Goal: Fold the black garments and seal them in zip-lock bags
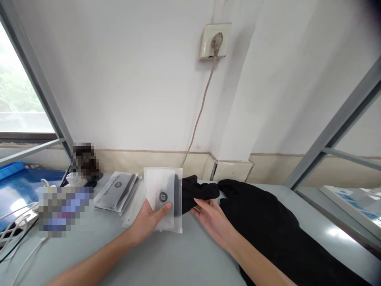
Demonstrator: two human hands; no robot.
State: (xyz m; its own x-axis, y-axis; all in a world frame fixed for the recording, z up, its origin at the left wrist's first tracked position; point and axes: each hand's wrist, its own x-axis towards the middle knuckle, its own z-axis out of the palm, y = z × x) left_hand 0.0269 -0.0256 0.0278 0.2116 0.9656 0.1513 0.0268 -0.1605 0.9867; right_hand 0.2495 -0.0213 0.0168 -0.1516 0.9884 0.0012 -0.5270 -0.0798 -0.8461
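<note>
My left hand [153,218] grips a frosted plastic zip bag [164,184] with a round dark logo, thumb across its front. Something white and something dark show through the bag. To its right, my right hand [212,216] pinches a bunched piece of black fabric [196,190] at the bag's right side. Whether part of that fabric lies inside the bag, I cannot tell. Right of my right hand, a large black cloth [268,226] spreads over the table, partly under my forearm.
Packed grey bags [116,192] lie stacked at the left, with more frosted bags [135,206] beside them. Cables and a power strip [26,218] lie farther left. A plug sits in a wall socket [216,41], its cord running down behind the grey table [166,262]. Metal posts [336,127] flank both sides.
</note>
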